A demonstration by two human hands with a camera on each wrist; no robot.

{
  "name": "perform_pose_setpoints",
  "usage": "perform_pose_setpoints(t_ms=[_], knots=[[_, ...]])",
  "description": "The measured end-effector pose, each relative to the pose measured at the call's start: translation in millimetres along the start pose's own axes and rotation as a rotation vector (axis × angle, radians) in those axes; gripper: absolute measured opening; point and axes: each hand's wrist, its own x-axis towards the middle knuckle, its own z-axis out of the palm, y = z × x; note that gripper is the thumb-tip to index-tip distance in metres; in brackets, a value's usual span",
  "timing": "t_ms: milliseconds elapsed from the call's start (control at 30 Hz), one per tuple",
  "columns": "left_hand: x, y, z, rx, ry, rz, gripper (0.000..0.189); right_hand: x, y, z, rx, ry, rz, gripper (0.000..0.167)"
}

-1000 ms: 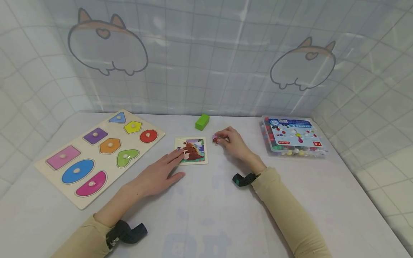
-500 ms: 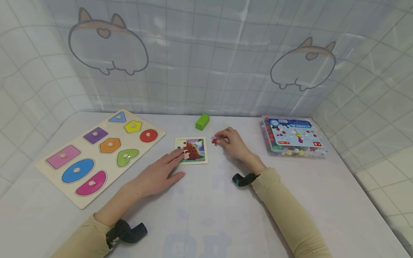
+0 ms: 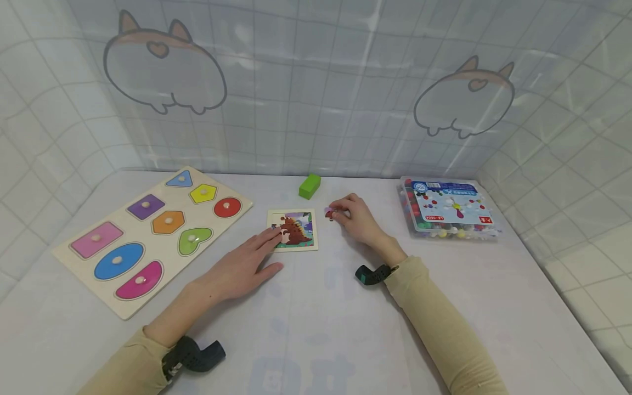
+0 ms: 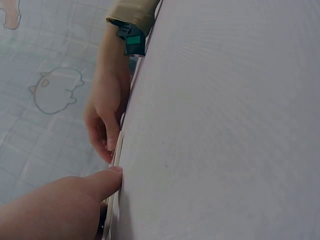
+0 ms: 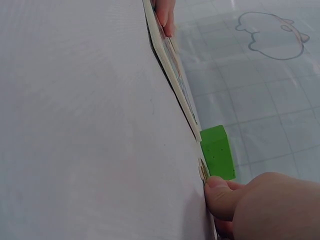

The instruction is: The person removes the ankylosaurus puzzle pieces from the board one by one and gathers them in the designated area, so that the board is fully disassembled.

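A small square jigsaw puzzle [image 3: 301, 231] with a brown spiky dinosaur and a pale frame lies flat mid-table. My left hand [image 3: 241, 267] rests with straight fingers on its left side, covering part of the picture. To the right of the frame, apart from it, my right hand [image 3: 357, 220] pinches a small puzzle piece [image 3: 328, 213] between thumb and fingers. In the right wrist view the piece [image 5: 203, 170] shows its thin edge just past the thumb, close to the table. The puzzle frame [image 5: 172, 75] is seen side-on there.
A green block [image 3: 310, 187] lies behind the puzzle. On the left is a wooden shape board [image 3: 170, 262] with knobbed pieces. A clear plastic box [image 3: 451, 208] of colourful parts stands at the right. A hanging sheet with cartoon animals [image 3: 316, 88] borders the table's back.
Both hands stay almost where they were. The piece in the right hand shifts and turns very slightly; the puzzle does not move.
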Motion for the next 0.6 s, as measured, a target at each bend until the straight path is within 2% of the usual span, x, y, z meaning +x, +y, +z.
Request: perform_pose_setpoints(t_ms=[200, 433, 600], knots=[[0.3, -0.5, 0.5, 0.001, 0.011, 0.006, 0.069, -0.2, 0.5, -1.0, 0.0, 0.004, -0.002, 0.026], [0.8, 0.4, -1.7, -0.011, -0.015, -0.034, 0.071, 0.4, 0.4, -0.6, -0.001, 0.014, 0.001, 0.025], [0.3, -0.5, -1.8, -0.014, -0.013, -0.033, 0.071, -0.3, -1.2, -0.8, 0.004, 0.02, 0.003, 0.025]])
